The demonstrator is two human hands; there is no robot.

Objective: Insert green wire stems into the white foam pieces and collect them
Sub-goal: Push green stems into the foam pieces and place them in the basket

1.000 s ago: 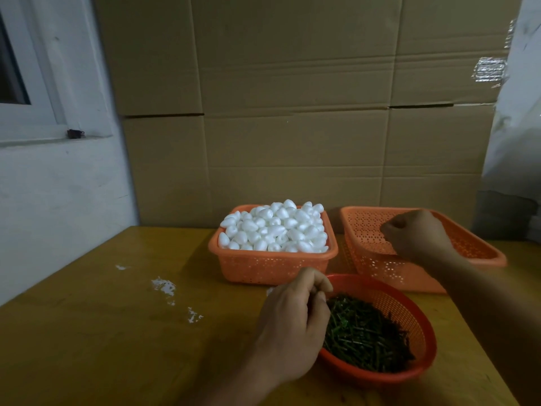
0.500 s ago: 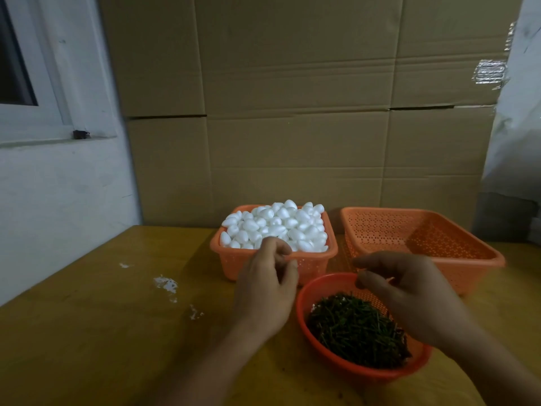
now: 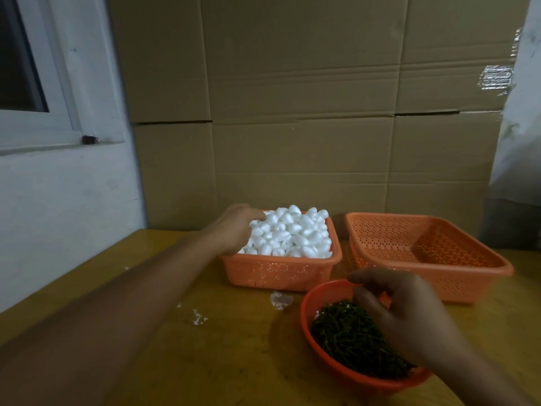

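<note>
Cardboard sheets (image 3: pixel 292 112) backed a yellow counter (image 3: pixel 234 347). Its largest container, a rectangular basket (image 3: pixel 424 276), looked bare. A smaller basket (image 3: pixel 278 272) was heaped with white foam pieces (image 3: pixel 292 232), likely feather-light and easily dented, best pinched gently at the sides; the left hand (image 3: pixel 234 230) reached among them, fingers hidden. A round bowl (image 3: pixel 351 373) held green wire stems (image 3: pixel 351 338), thin and probably stiff; the right hand (image 3: pixel 409 315) hovered above, fingers loosely curled, seemingly holding nothing.

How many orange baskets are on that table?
3: a square basket heaped with white foam pieces at centre back, an apparently empty basket to its right, and a round basket of green wire stems in front.
</note>
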